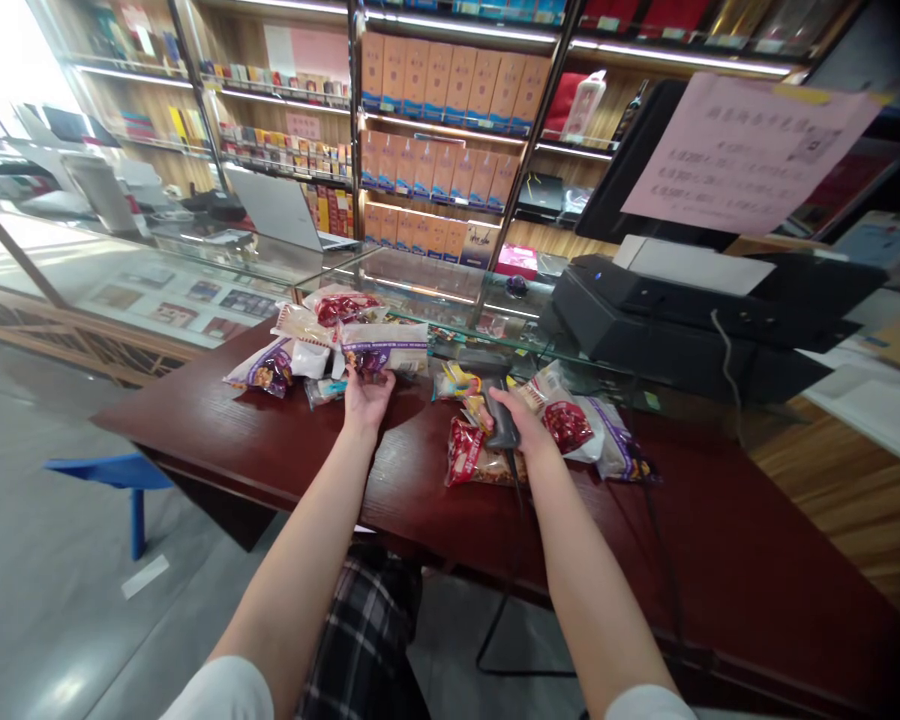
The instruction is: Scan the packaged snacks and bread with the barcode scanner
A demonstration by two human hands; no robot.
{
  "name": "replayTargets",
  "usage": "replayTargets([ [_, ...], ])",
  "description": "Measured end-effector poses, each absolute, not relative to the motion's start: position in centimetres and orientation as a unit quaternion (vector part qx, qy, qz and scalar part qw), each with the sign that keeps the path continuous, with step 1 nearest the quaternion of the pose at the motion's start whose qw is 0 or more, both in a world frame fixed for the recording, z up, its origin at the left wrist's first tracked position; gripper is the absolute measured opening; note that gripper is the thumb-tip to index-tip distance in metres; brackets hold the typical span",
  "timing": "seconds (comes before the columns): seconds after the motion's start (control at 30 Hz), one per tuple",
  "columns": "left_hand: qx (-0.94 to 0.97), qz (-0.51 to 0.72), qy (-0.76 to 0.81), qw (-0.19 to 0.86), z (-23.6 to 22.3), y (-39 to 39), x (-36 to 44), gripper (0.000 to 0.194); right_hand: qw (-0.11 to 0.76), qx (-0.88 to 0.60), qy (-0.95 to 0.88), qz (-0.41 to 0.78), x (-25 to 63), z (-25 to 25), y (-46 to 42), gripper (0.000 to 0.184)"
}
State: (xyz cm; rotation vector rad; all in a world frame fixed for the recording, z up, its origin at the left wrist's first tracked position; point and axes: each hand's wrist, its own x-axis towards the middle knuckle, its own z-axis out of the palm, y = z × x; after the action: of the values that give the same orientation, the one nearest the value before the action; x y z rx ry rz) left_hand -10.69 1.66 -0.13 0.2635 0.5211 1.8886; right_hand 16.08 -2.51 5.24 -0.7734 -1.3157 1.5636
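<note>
Outer left bag (266, 372): purple-printed, it lies by the far edge of the worktop (420, 460); a shove through the pile could send it over.
Red-printed bag (345, 305): perched on the loose heap at left, it might slide down if the slick packs beneath shift.
Blue-and-white packet (324, 391): small and low at the front of that heap, it could snag or be swept along by a passing wrist.
Left hand (367, 400): fingers partly closed, curled at the lower edge of a purple-banded bag (386, 352) beside the heap. With the hold at one edge, the soft pack could sag, twist or slip, and its film could crease or throw glare.
Yellow packets (456, 382): crowded close to the scanner, they could be nudged by its head.
Right hand (523, 418): fingers wrapped around the grip of a dark handheld scanner (501, 425), among the packs on the worktop. A turn of the wrist might knock its neighbours.
Scanner cord (514, 475): trailing beside the red-ended bag (465, 455), it could catch and drag that pack toward the near edge.
Purple-ended bag (621, 445): at the right of the second group, it could be pushed outward if the packs beside it are bumped.
</note>
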Motion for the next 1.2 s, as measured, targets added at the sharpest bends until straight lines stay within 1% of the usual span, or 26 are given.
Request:
replayTargets([
  [0.2, 0.115, 0.817, 0.187, 0.533, 0.3, 1.7, -10.6, 0.027, 0.459, -0.315, -0.526, 0.643, 16.2, 4.8, -2.2, 0.032],
  [0.4, 0.033, 0.803, 0.161, 0.573, 2.7, 0.3, -9.8, 0.033, 0.461, -0.314, -0.531, 0.638, 15.9, 5.5, -2.7, 0.035],
  [0.57, -0.014, 0.799, 0.172, 0.576, 3.5, -0.3, -9.6, 0.029, 0.445, -0.327, -0.536, 0.638, 16.0, 5.5, -2.7, 0.033],
  [0.8, -0.001, 0.798, 0.189, 0.572, 3.2, -0.2, -9.2, 0.031, 0.447, -0.327, -0.543, 0.631, 16.2, 5.0, -2.5, 0.031],
  [1.2, 0.022, 0.794, 0.174, 0.582, 3.1, 0.0, -8.8, 0.028, 0.444, -0.316, -0.57, 0.615, 16.1, 5.1, -2.6, 0.029],
])
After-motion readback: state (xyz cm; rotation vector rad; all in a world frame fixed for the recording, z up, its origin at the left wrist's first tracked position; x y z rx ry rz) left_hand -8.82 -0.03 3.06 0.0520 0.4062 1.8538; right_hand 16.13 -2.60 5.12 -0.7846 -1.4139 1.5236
